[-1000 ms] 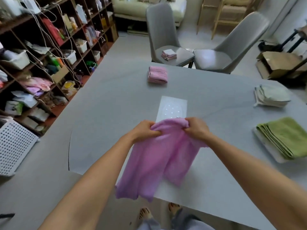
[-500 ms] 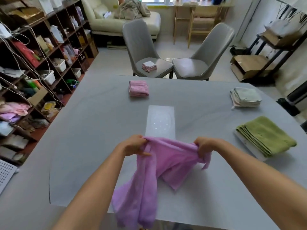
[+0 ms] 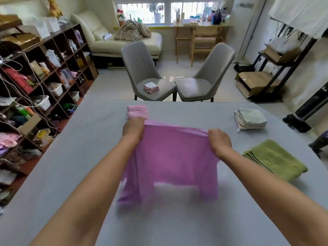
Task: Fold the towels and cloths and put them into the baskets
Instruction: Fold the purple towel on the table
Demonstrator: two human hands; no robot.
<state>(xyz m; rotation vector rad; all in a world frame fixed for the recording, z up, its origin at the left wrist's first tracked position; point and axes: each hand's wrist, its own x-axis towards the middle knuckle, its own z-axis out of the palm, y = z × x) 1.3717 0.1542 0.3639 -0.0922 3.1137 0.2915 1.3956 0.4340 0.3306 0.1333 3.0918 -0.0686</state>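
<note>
Since half a second ago both hands have spread apart and lifted, so the purple towel point(image 3: 174, 157), bunched and drooping over the near edge then, now hangs as a broad sheet between them above the grey surface point(image 3: 71, 157). Left hand point(image 3: 133, 129) grips the towel's top left corner, fingers curled round the hem; right hand point(image 3: 219, 142) grips the top right corner the same way, and the hem between them runs nearly taut. The towel's lower part is blurred, so I cannot tell for sure whether its bottom edge touches the surface or hangs just clear of it; two longer flaps drop at the left and right with a shorter stretch between. Just beyond the left hand lies a folded pink cloth point(image 3: 137, 111), partly hidden by the knuckles. On the right side of the surface a folded pale stack point(image 3: 251, 118) sits toward the far edge, and nearer, well apart from it, a folded green towel point(image 3: 276, 159). Past the far edge stand two grey chairs, the left chair point(image 3: 142, 68) carrying a small folded pink and white cloth point(image 3: 151, 87) on its seat, the right chair point(image 3: 211, 68) bare-seated. A dark shelf unit point(image 3: 40, 82) crowded with bins and packets fills the left wall.
</note>
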